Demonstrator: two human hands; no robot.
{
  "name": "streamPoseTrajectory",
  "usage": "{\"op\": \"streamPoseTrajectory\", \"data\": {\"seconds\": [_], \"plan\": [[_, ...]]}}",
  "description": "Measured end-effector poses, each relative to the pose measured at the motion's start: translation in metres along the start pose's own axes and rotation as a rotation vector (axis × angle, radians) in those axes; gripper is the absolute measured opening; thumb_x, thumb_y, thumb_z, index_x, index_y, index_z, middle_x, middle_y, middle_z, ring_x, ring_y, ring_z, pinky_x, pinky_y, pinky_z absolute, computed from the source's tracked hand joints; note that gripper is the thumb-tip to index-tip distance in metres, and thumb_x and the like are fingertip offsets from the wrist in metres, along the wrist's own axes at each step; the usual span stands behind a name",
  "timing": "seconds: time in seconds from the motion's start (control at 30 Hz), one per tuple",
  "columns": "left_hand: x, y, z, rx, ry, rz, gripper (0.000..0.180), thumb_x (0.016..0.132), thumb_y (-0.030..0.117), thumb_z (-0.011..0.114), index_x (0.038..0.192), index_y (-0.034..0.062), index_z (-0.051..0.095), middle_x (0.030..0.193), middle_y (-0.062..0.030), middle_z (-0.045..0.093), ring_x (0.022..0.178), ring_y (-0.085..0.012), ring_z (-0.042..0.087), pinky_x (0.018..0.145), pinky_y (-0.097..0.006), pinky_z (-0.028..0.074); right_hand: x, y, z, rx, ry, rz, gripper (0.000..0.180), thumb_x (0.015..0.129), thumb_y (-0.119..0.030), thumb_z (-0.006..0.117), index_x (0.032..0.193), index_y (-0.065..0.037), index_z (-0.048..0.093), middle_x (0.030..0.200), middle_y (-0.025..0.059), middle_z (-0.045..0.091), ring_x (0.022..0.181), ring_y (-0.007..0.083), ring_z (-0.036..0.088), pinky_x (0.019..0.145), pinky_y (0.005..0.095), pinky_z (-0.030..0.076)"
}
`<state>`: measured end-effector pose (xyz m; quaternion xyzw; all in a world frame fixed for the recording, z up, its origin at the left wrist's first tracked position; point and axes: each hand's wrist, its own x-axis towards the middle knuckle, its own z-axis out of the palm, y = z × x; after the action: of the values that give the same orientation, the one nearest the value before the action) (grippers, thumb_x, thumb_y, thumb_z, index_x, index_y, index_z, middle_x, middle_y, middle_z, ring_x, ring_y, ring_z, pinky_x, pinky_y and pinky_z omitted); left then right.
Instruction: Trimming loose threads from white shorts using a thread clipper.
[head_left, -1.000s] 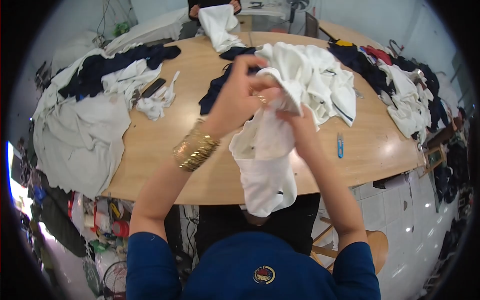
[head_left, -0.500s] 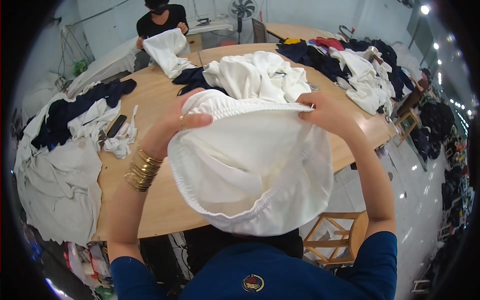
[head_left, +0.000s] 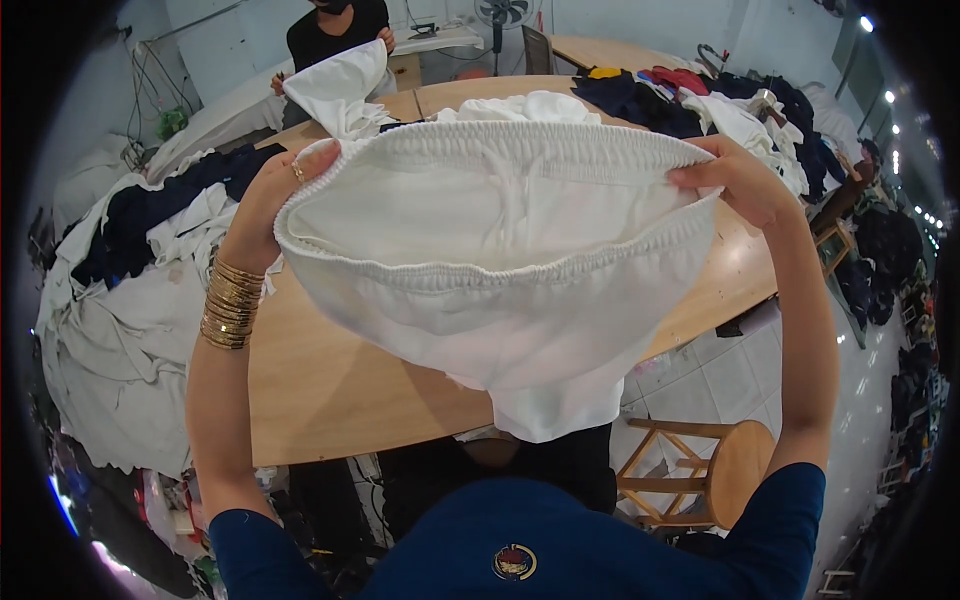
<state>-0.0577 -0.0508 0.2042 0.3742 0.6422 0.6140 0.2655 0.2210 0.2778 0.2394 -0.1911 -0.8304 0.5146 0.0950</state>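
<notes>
White pants (head_left: 480, 320) with a gathered elastic waistband hang in the air above the near side of the table. Their waist is stretched wide, so the inside and a middle seam show through the opening. My left hand (head_left: 275, 195), beyond a stack of gold bangles, grips the left end of the waistband with the thumb on top. At the opposite end, my right hand (head_left: 745, 180) pinches the band, its thumb inside the opening. Some fingers of both hands are hidden behind the cloth. The lower part of the pants droops toward my lap.
Behind the pants, white cloth (head_left: 530, 107) lies on the wooden table (head_left: 340, 400). White and navy fabric (head_left: 130, 310) covers its left end; more garments (head_left: 660, 105) sit far right. Across it a person (head_left: 345, 35) holds white cloth. A wooden stool (head_left: 740, 470) stands near my right.
My hands have moved apart, pulling the waistband wide. The pants have turned so the opening shows from side to side, and they now hide most of the white pile behind.
</notes>
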Motion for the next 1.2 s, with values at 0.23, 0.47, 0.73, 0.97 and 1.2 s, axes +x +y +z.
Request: {"op": "streamPoseTrajectory", "data": {"seconds": [0.23,0.47,0.73,0.97,1.2], "plan": [[-0.003,-0.015,-0.013,0.528,-0.051,0.341,0.029,0.086,0.029,0.058,0.103,0.0048,0.062,0.085,0.0019,0.063,0.072,-0.0076,0.056,0.065,-0.022,0.045,0.002,-0.015,0.029,0.140,0.032,0.012,0.030,0.073,-0.014,0.068,0.099,-0.001,0.063,0.090,0.0028,0.063,0.085,0.0110,0.056,0.076,0.0236,0.043],[0.020,-0.001,0.085,0.494,-0.403,0.387,0.051,0.077,0.027,0.068,0.117,0.0017,0.050,0.115,-0.0124,0.054,0.108,-0.0202,0.050,0.094,-0.031,0.036,0.043,-0.056,0.097,-0.351,-0.205,-0.363,0.020,0.077,-0.016,0.064,0.090,-0.001,0.061,0.077,-0.0017,0.058,0.073,0.0063,0.051,0.068,0.0216,0.041],[0.004,0.006,0.040,-0.323,-0.030,0.178,0.033,0.081,0.022,0.062,0.105,-0.0004,0.059,0.094,-0.0018,0.063,0.084,-0.0112,0.059,0.077,-0.023,0.046,0.065,-0.011,0.054,-0.808,0.354,-0.360,0.014,0.069,-0.007,0.059,0.080,0.001,0.062,0.066,-0.0012,0.058,0.066,0.0076,0.053,0.059,0.0251,0.043],[-0.008,0.012,-0.013,-0.117,0.031,0.102,0.029,0.085,0.018,0.057,0.107,-0.0006,0.059,0.098,-0.0029,0.063,0.084,-0.0077,0.060,0.077,-0.021,0.046,0.026,-0.033,0.024,-0.300,0.149,-0.098,0.016,0.064,-0.001,0.057,0.078,0.000,0.065,0.070,0.0012,0.063,0.065,0.0102,0.057,0.058,0.0239,0.043],[-0.018,0.008,-0.025,-0.257,0.106,0.044,0.032,0.088,0.017,0.053,0.112,-0.0032,0.057,0.106,-0.0061,0.061,0.092,-0.0109,0.059,0.082,-0.024,0.046,0.031,-0.029,0.004,0.094,0.028,-0.052,0.025,0.057,0.005,0.052,0.080,0.002,0.061,0.075,0.0037,0.059,0.067,0.0119,0.053,0.064,0.0216,0.041]]}}
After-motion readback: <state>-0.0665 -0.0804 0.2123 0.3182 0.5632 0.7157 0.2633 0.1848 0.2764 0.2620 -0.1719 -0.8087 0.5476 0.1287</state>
